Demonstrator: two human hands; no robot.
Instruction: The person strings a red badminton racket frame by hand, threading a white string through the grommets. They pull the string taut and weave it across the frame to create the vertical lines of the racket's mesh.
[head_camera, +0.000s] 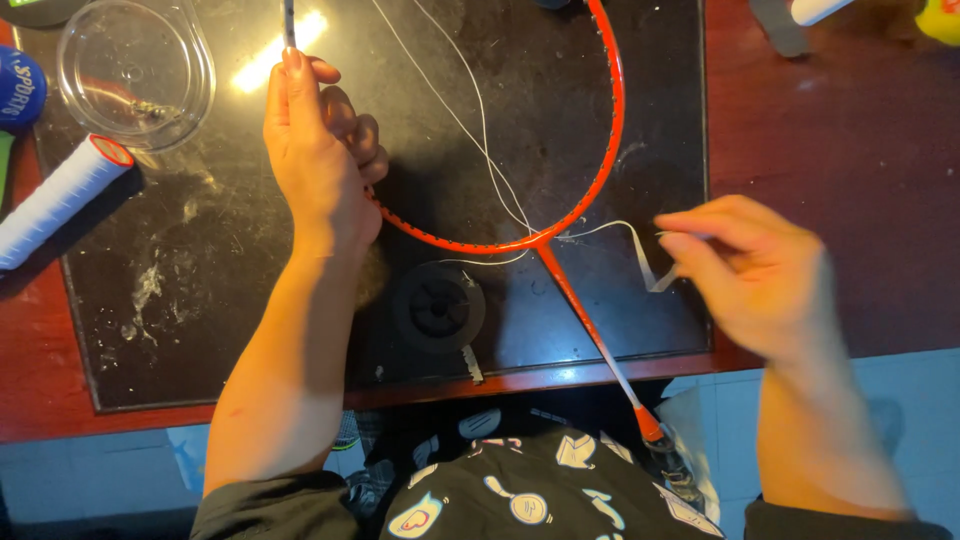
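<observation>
An orange badminton racket frame (612, 130) lies on a dark glass table top (200, 300), its shaft (590, 320) pointing toward me. My left hand (315, 150) grips the frame's left side and pinches a thin dark tool (289, 22) upright. White string (470, 110) runs loose across the frame's open head. My right hand (745, 275), blurred by motion, pinches a flat white string end (640, 250) that leads from the racket's throat.
A clear round plastic lid (135, 70) sits at the back left. A white-wrapped racket handle (60, 195) lies at the left edge. A round black fitting (438, 308) sits under the glass. Red-brown wood (850, 130) frames the table top.
</observation>
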